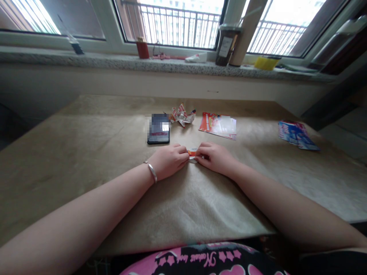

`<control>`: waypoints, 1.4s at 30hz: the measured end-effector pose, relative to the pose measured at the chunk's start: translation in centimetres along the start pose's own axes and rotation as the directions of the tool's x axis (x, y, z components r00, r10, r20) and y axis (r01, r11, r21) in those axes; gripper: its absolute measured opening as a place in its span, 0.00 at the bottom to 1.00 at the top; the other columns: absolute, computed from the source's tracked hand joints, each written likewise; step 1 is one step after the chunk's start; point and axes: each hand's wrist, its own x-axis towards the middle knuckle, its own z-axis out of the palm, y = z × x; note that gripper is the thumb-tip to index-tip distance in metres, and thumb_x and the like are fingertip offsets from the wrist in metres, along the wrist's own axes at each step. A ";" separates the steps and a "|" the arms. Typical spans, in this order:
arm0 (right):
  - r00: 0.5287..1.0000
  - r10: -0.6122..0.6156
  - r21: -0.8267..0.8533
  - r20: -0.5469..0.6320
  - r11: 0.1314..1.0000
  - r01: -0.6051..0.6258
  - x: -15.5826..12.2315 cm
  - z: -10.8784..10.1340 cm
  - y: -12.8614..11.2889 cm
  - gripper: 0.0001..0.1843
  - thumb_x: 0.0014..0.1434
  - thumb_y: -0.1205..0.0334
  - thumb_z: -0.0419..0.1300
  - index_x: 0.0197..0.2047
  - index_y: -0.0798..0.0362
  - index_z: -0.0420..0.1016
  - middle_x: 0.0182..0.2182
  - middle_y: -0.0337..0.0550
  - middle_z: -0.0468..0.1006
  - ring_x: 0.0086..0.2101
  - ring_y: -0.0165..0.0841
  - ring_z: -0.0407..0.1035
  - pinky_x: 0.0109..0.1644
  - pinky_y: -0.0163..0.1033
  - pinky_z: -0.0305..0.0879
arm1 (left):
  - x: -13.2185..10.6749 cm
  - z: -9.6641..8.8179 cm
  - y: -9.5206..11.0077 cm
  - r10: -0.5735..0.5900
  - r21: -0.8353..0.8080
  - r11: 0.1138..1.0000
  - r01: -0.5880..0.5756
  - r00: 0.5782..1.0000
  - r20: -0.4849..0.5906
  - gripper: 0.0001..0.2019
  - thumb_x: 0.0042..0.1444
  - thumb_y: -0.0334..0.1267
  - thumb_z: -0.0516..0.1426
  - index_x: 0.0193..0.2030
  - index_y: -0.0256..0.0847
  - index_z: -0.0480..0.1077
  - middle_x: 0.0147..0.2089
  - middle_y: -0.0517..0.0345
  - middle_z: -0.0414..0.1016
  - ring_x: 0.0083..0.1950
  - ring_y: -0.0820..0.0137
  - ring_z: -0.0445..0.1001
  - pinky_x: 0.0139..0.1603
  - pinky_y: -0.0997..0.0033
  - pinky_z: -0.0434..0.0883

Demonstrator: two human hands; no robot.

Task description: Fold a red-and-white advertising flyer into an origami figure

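Between my hands, low over the table, is a small piece of printed paper in white, orange and red. My left hand, with a silver bracelet at the wrist, closes its fingers on the paper's left end. The right end is pinched by my right hand. Much of the paper is hidden behind the fingers. Just beyond my left hand lies a dark phone. A folded paper shape, white with red print, rests beside the phone. Farther right are some orange-and-white printed sheets.
Blue and red printed leaflets lie at the table's right side. The table has a tan cover and meets the wall under a window. On the stone sill stand a red container, a dark jar and a yellow item.
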 end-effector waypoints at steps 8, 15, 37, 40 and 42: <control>0.998 0.058 0.026 0.037 0.998 -0.058 0.3 0.2 0.4 0.06 0.57 0.63 0.57 0.31 0.55 0.72 0.28 0.41 0.72 0.28 0.28 0.64 0.33 0.32 0.57 | -0.3 0.1 -0.2 0.072 0.012 0.997 -0.071 0.994 -0.080 0.10 0.63 0.36 0.50 0.46 0.43 0.70 0.36 0.59 0.75 0.35 0.72 0.70 0.33 0.75 0.67; 0.996 0.077 -0.039 0.037 0.996 -0.076 0.3 0.2 0.3 0.06 0.58 0.63 0.57 0.32 0.55 0.72 0.28 0.42 0.72 0.29 0.29 0.64 0.34 0.33 0.57 | -0.3 -0.1 -0.3 0.120 0.034 0.992 -0.118 0.990 -0.071 0.11 0.63 0.35 0.49 0.47 0.44 0.72 0.38 0.58 0.75 0.33 0.74 0.69 0.32 0.76 0.66; 0.992 0.115 -0.135 0.054 0.985 -0.107 0.4 -0.1 0.5 0.09 0.58 0.61 0.55 0.29 0.55 0.72 0.27 0.43 0.73 0.32 0.33 0.64 0.37 0.36 0.57 | -0.1 0.2 0.0 0.040 0.045 0.998 -0.037 0.997 -0.071 0.10 0.62 0.37 0.52 0.44 0.46 0.74 0.34 0.59 0.74 0.34 0.72 0.70 0.34 0.75 0.66; 0.988 0.137 -0.162 0.077 0.979 -0.123 0.5 -0.1 0.5 0.09 0.58 0.60 0.55 0.30 0.55 0.72 0.28 0.43 0.74 0.32 0.33 0.65 0.36 0.36 0.56 | -0.1 0.1 0.2 0.034 0.058 0.998 -0.030 0.997 -0.075 0.10 0.62 0.37 0.52 0.44 0.46 0.74 0.34 0.59 0.74 0.34 0.73 0.69 0.33 0.75 0.66; 0.985 0.151 -0.175 0.084 0.975 -0.135 0.6 -0.2 0.4 0.10 0.58 0.59 0.55 0.30 0.54 0.72 0.27 0.43 0.74 0.31 0.33 0.65 0.36 0.36 0.56 | -0.1 0.0 0.3 0.036 0.067 0.997 -0.031 0.997 -0.073 0.11 0.63 0.38 0.51 0.44 0.46 0.74 0.34 0.58 0.73 0.34 0.73 0.69 0.33 0.75 0.65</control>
